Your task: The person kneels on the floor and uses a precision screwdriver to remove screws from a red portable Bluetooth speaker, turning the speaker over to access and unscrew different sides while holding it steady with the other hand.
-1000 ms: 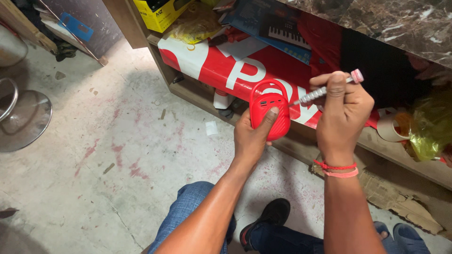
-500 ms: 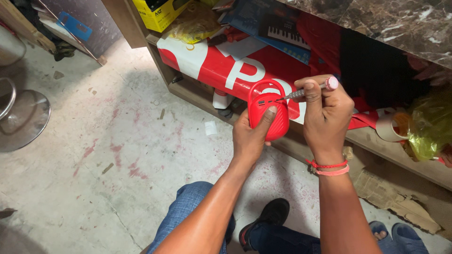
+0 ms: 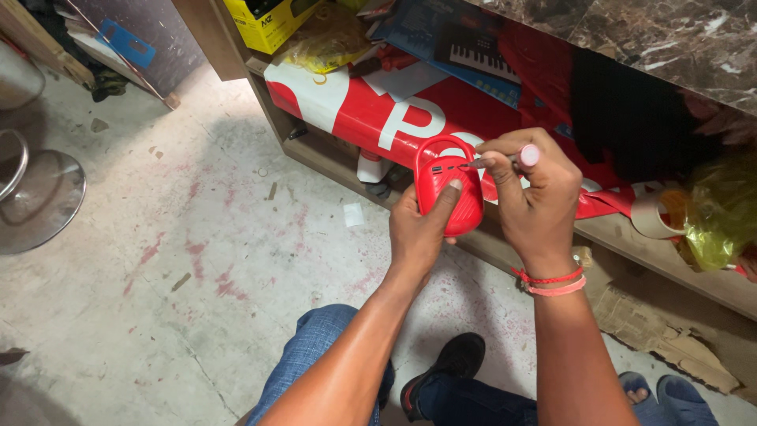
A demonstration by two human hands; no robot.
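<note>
My left hand point(image 3: 422, 229) grips a small red portable speaker point(image 3: 448, 189) with a carry loop at its top, thumb across its front. My right hand point(image 3: 532, 201) holds a thin screwdriver with a pink cap point(image 3: 512, 158), its metal tip touching the speaker's upper part near a small port. Red and pink bands circle my right wrist. Both hands are in front of a low wooden shelf point(image 3: 331, 154).
A long red-and-white box point(image 3: 371, 110), a yellow box point(image 3: 264, 20), a keyboard box point(image 3: 465, 47), a tape roll point(image 3: 658, 213) and a yellow bag point(image 3: 721, 209) fill the shelf. A stool base point(image 3: 35, 197) stands left. Torn cardboard point(image 3: 662, 331) lies right. My legs and shoes are below.
My right hand has come down and left with the screwdriver, bringing its tip from beside the speaker onto the speaker's top. The left hand holds the speaker nearly still.
</note>
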